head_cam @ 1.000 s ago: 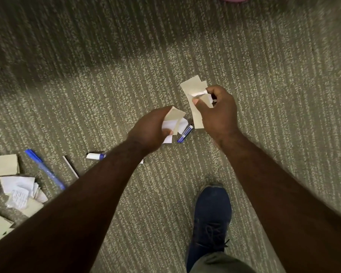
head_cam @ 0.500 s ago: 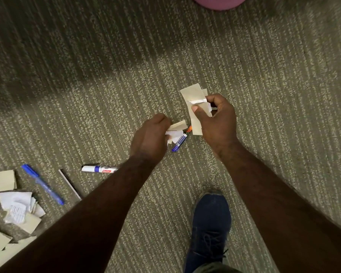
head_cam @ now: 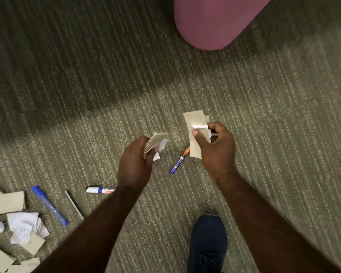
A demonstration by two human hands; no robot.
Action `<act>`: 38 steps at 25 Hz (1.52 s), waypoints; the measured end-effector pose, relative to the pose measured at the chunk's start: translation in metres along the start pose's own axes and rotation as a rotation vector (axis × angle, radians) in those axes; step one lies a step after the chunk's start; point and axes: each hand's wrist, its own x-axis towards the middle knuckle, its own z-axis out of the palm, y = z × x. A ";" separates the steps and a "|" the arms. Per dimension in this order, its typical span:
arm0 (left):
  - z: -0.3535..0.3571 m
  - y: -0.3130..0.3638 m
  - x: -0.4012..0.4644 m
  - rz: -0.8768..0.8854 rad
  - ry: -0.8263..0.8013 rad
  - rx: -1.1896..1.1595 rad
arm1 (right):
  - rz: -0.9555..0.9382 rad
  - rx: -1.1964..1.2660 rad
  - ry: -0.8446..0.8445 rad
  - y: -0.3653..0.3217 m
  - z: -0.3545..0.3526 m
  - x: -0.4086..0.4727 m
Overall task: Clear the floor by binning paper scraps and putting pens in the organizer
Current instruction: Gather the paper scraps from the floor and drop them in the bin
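**Both hands full of scraps, pens left on the carpet**

The carpet floor (head_cam: 264,115) fills the view, with a pink rounded object (head_cam: 211,22) at twelve o'clock now far more in frame than a second ago; whether it is the bin cannot be told. A pile of paper scraps (head_cam: 16,229) waits at eight o'clock. The left hand (head_cam: 135,164), fingers pressed around crumpled scraps (head_cam: 158,142), has lifted clear of the floor. The right hand (head_cam: 217,146) pinches tan slips (head_cam: 195,123) between thumb and fingers. Between them, uncovered, lies the blue-and-orange pen (head_cam: 178,162); a blue pen (head_cam: 49,205) and white marker (head_cam: 98,190) sit around eight. Binning likely comes next; pens remain.
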 end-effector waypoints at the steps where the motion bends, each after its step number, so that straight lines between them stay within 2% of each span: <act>1: -0.012 0.012 0.004 -0.014 0.036 -0.047 | -0.013 0.013 0.025 -0.014 -0.005 0.000; 9: -0.104 0.153 0.041 -0.049 0.199 -0.378 | -0.163 0.150 0.102 -0.167 -0.057 0.019; 14: -0.158 0.238 0.081 -0.096 0.260 -0.472 | -0.279 0.191 0.219 -0.263 -0.091 0.068; 16: -0.176 0.268 0.108 -0.117 0.271 -0.469 | -0.255 0.162 0.188 -0.298 -0.100 0.094; 18: -0.190 0.298 0.136 -0.130 0.239 -0.471 | -0.173 0.168 0.073 -0.320 -0.106 0.111; 21: -0.196 0.331 0.171 -0.161 0.152 -0.431 | -0.188 0.041 0.075 -0.316 -0.119 0.106; 23: -0.191 0.344 0.184 -0.214 0.067 -0.574 | -0.202 0.058 0.097 -0.296 -0.124 0.085; 25: -0.189 0.353 0.187 -0.256 -0.071 -0.837 | -0.180 0.109 0.115 -0.273 -0.123 0.060; 27: -0.190 0.350 0.184 -0.256 -0.184 -1.010 | -0.137 0.121 0.113 -0.253 -0.116 0.033; 29: -0.194 0.333 0.172 -0.207 -0.214 -1.020 | -0.124 0.116 0.089 -0.236 -0.102 0.005; 35: -0.201 0.199 0.080 -0.105 -0.005 -0.692 | -0.210 0.049 -0.079 -0.197 -0.038 -0.065; 38: -0.204 0.109 0.022 -0.057 0.086 -0.461 | -0.363 -0.050 -0.221 -0.184 0.010 -0.101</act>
